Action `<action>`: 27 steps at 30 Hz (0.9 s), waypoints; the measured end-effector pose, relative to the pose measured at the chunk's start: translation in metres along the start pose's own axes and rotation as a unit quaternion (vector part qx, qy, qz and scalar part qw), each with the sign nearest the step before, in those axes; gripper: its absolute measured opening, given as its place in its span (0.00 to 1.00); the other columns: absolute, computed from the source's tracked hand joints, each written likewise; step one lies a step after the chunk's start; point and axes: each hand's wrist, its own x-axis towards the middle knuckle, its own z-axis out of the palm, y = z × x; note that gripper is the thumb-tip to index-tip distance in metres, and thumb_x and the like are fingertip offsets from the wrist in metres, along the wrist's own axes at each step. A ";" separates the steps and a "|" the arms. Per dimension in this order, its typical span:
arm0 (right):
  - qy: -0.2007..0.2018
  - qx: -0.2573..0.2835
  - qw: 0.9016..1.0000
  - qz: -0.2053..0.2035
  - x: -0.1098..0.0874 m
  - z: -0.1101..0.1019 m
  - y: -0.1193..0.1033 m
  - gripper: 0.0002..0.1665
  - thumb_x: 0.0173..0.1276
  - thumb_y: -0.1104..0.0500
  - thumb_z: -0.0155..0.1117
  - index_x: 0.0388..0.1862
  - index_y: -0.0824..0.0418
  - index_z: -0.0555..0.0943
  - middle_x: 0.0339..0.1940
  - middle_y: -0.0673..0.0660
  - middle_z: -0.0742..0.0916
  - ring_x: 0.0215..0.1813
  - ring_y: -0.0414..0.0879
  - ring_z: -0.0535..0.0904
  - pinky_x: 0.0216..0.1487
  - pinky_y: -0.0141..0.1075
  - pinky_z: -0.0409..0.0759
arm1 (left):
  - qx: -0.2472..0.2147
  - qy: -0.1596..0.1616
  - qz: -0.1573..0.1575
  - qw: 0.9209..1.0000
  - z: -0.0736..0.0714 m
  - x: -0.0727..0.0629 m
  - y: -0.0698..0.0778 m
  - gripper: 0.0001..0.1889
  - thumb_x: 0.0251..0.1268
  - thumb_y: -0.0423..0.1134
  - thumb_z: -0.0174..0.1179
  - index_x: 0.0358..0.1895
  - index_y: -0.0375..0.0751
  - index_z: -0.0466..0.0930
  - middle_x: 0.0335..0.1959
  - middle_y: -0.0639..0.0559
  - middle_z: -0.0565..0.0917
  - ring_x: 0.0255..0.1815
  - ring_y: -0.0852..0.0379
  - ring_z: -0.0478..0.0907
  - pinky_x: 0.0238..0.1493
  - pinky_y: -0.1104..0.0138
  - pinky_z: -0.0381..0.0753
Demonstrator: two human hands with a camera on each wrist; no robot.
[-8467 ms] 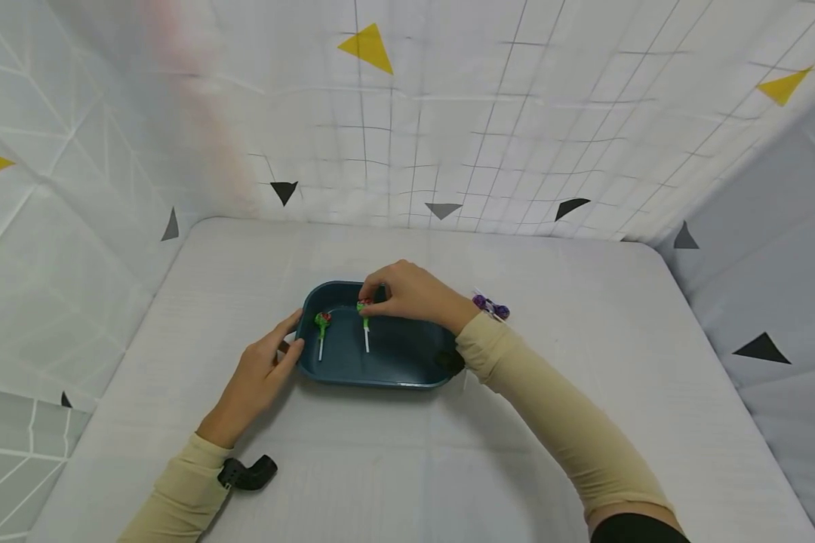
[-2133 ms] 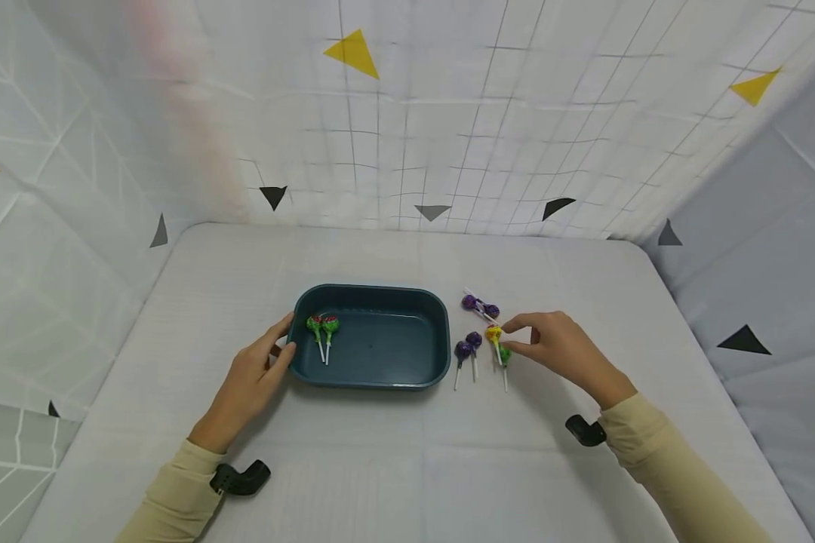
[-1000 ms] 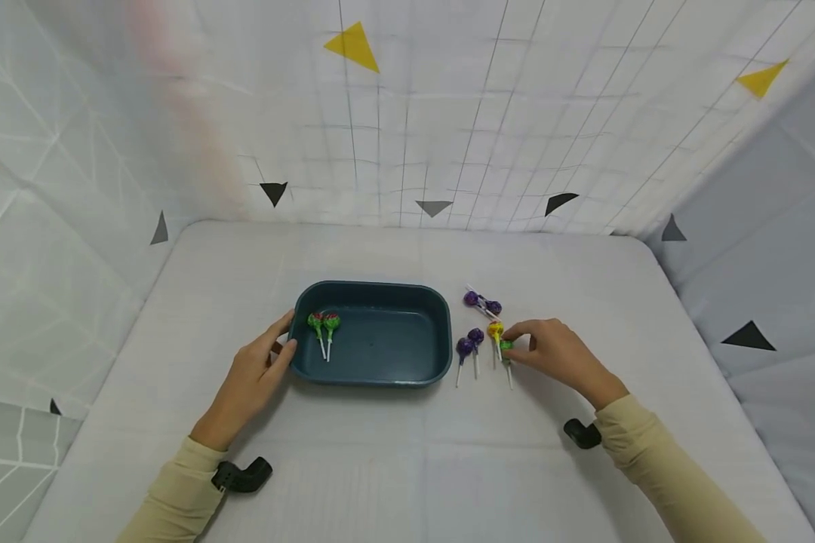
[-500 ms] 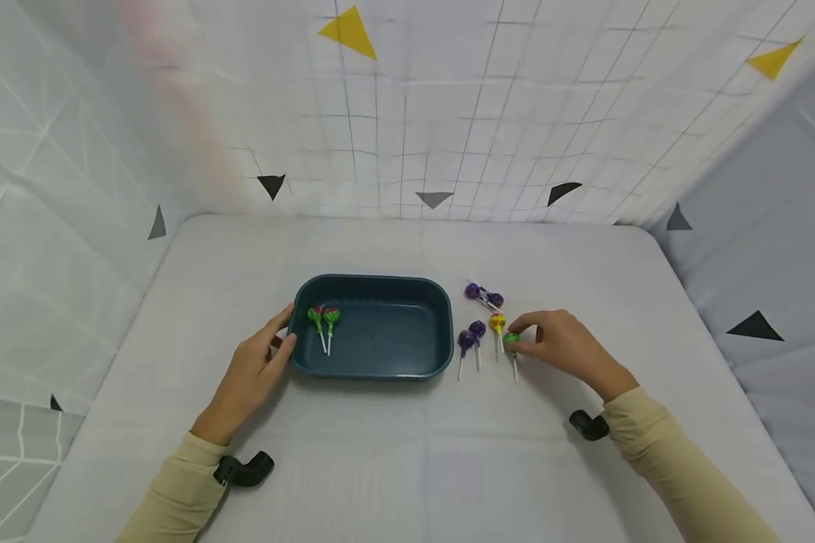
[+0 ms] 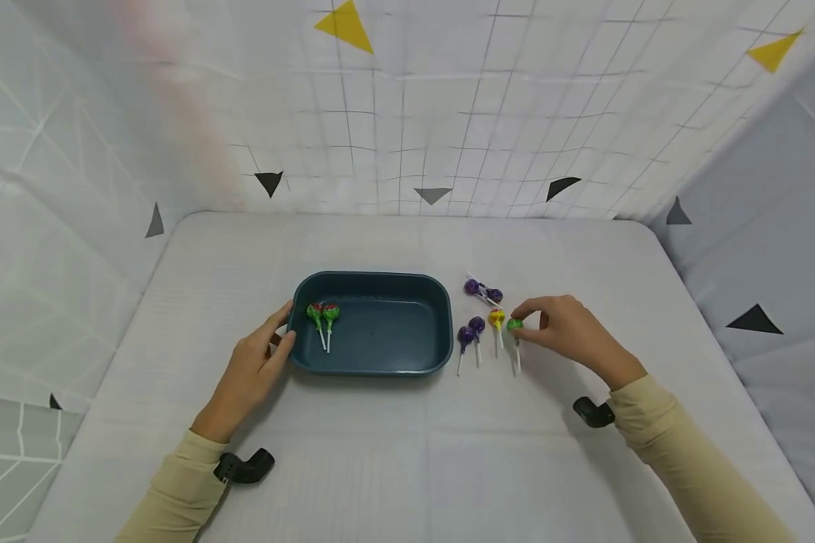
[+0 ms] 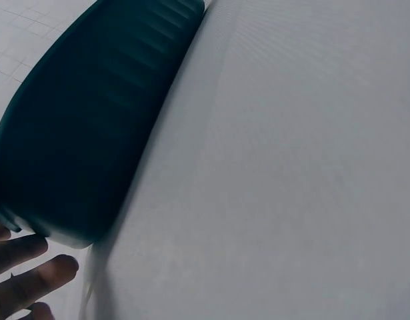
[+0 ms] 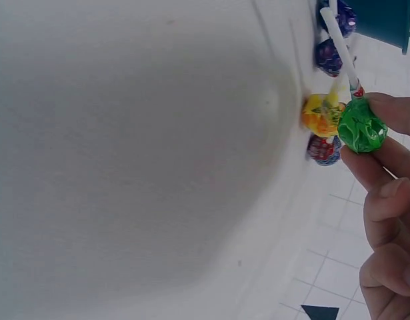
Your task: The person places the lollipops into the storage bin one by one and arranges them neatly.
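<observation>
My right hand (image 5: 570,329) pinches a green lollipop (image 7: 363,127) by its wrapped head between thumb and fingers, the stick pointing toward me in the head view. Just left of it on the table lies a yellow lollipop (image 5: 496,318). My left hand (image 5: 251,373) rests against the left end of the dark teal tray (image 5: 373,371), fingers fairly straight at its rim and side. The left wrist view shows those fingertips (image 6: 58,268) close by the tray's corner. Inside the tray, two green-and-red lollipops (image 5: 330,314) lie side by side at the left.
Between tray and right hand lie two purple lollipops (image 5: 465,336) with sticks toward me. Farther back are two more purple lollipops (image 5: 473,287), their sticks crossing. White patterned sheets (image 5: 516,113) stand behind and beside the white table (image 5: 353,460).
A second green-and-red lollipop now lies beside the first in the tray. Since then my right hand has taken the green lollipop and drawn it slightly away from the yellow one. The left hand stays put.
</observation>
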 end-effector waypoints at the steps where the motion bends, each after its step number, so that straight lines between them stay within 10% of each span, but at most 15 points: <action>1: -0.001 0.001 1.000 -0.001 0.000 -0.001 -0.001 0.14 0.65 0.54 0.77 0.48 0.56 0.91 0.30 0.52 0.88 0.26 0.43 0.72 0.23 0.35 0.71 | 0.000 0.000 0.000 1.000 0.000 0.000 0.000 0.27 0.83 0.40 0.51 0.80 0.40 0.63 0.65 0.37 0.81 0.38 0.53 0.82 0.35 0.66 0.77; 27: -0.008 -0.007 0.999 -0.048 0.023 -0.011 -0.042 0.13 0.65 0.54 0.77 0.48 0.54 0.91 0.42 0.52 0.92 0.25 0.42 0.73 0.25 0.34 0.72 | 0.006 -0.001 -0.001 1.000 -0.002 -0.002 0.003 0.27 0.83 0.44 0.51 0.80 0.43 0.64 0.65 0.40 0.82 0.37 0.56 0.81 0.35 0.66 0.77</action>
